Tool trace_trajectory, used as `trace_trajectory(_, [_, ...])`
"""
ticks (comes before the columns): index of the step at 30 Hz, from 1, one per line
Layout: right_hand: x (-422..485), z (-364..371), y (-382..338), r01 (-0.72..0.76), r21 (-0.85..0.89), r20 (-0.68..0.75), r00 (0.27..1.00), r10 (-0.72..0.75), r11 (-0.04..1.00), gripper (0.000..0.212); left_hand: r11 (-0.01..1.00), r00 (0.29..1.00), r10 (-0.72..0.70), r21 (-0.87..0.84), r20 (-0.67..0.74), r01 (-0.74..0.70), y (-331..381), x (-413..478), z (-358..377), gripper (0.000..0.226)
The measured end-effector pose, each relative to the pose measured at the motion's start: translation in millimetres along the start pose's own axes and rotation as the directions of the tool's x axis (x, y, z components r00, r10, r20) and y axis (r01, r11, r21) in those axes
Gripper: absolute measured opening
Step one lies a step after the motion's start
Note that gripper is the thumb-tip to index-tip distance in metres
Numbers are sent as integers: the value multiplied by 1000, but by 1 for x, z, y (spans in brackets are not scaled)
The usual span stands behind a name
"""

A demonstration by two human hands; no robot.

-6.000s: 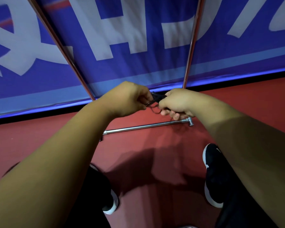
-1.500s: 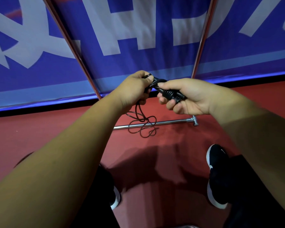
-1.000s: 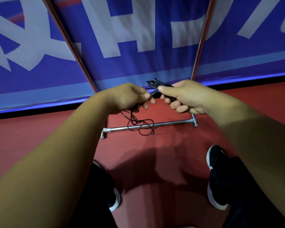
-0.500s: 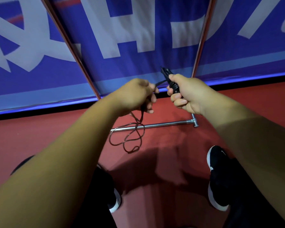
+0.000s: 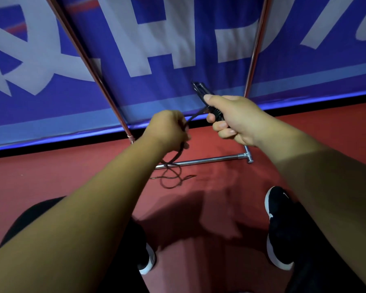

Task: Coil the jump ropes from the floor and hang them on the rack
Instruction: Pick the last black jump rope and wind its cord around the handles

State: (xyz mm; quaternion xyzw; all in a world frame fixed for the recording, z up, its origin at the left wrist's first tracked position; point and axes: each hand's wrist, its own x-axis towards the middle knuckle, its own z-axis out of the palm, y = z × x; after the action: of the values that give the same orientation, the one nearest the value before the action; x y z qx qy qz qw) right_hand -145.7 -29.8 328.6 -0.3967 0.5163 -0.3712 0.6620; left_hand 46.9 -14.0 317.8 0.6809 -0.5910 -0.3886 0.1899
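Black jump rope gripped before blue banner, white lettering cropped.

Left hand: the left hand was a fist, its back to the camera, fingers curled round the jump rope cord.
Right hand: the right hand was held slightly higher, thumb laid along the top, fingers wrapped under the jump rope handles.
Spacing: the hands were near each other, not touching.
Left forearm: the left forearm was bare and stretched forward, wrist straight.
Right forearm: the right forearm was bare and stretched forward, angled inward toward the other hand.
Feet: the left foot and the right foot stood well apart on the floor, the left one largely hidden under the arm.
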Motion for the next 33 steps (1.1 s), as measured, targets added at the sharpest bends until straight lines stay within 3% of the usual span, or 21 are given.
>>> trace_trajectory(3, [-2,3,1,26,-37,-8,1000,-26,999,26,992,972,-34,-125,-233,5,1,2,3,17])
trace_trajectory(7, [3,3,2,48,-50,-103,993,-53,998,25,844,975,-56,-532,-216,-69,9,5,-8,27])
trace_trajectory(10, [6,0,3,51,-46,-161,985,-58,998,26,817,995,42,-570,-95,-89,12,1,-15,26])
trace_trajectory(12, [8,-2,3,54,-52,-182,981,-63,997,25,788,992,108,-614,65,-45,14,-5,-17,24])
trace_trajectory(17, [12,-7,3,67,-80,-222,971,-83,995,24,773,820,361,-634,443,2,13,-16,-24,30])
trace_trajectory(20, [11,-10,1,73,-112,-229,969,-97,991,22,826,794,353,-564,496,-15,15,-20,-26,32])
trace_trajectory(25, [6,-14,-4,71,-127,-201,975,-96,989,22,985,891,169,-84,421,-148,10,-17,-13,31])
trace_trajectory(29, [-2,-8,-5,63,-124,-25,997,-67,990,27,962,939,117,198,325,-188,-3,-9,2,21])
trace_trajectory(33, [-10,0,-7,16,-177,115,993,4,984,21,947,975,59,296,215,-123,-12,-2,6,4])
